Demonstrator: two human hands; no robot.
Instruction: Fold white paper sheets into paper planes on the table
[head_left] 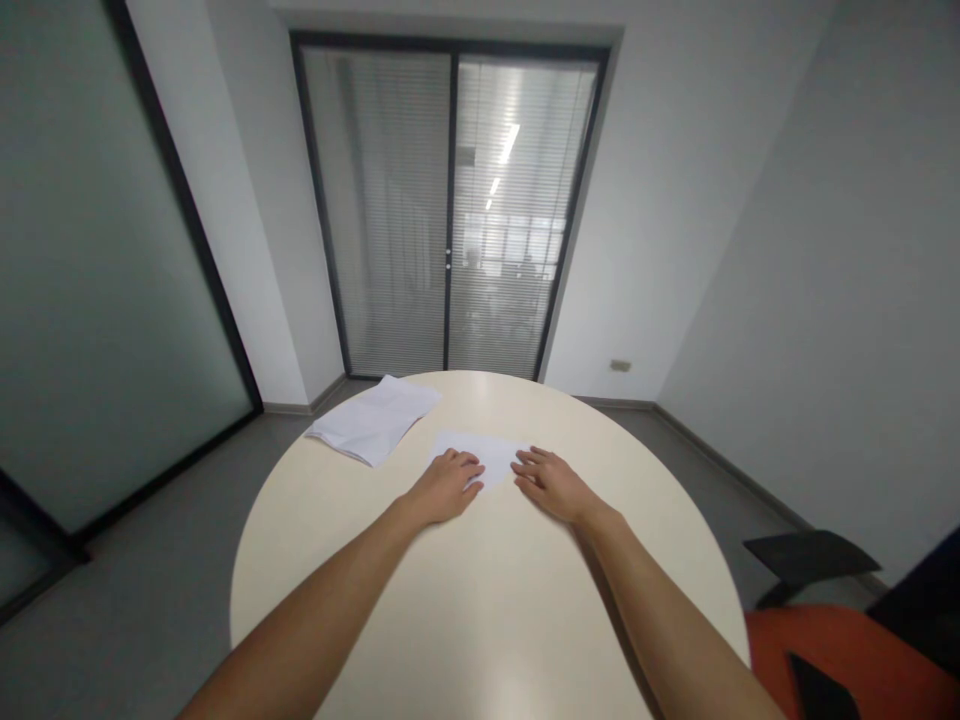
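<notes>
- Pale walls (712,180) and a grey floor (165,590) surround a round cream bench (480,610), with a dark-framed glass door (397,240) behind it and blinds across the glass
- On the bench, a small white sheet of paper (491,452) lies flat just past the middle, between the two hands and partly covered by the left one
- Left hand (448,485): palm down at the left side of the sheet, fingers loosely spread and reaching over it, not gripped around anything
- Right hand (553,485): palm down at the sheet's right end, fingers a little apart and relaxed, fingertips at the paper's edge; whether they press on it I cannot tell
- Larger white papers (375,418) lie near the bench's far left rim, apart from both hands
- Beside the bench at the right stands an orange-seated chair (832,645) with black armrests (814,553)
</notes>
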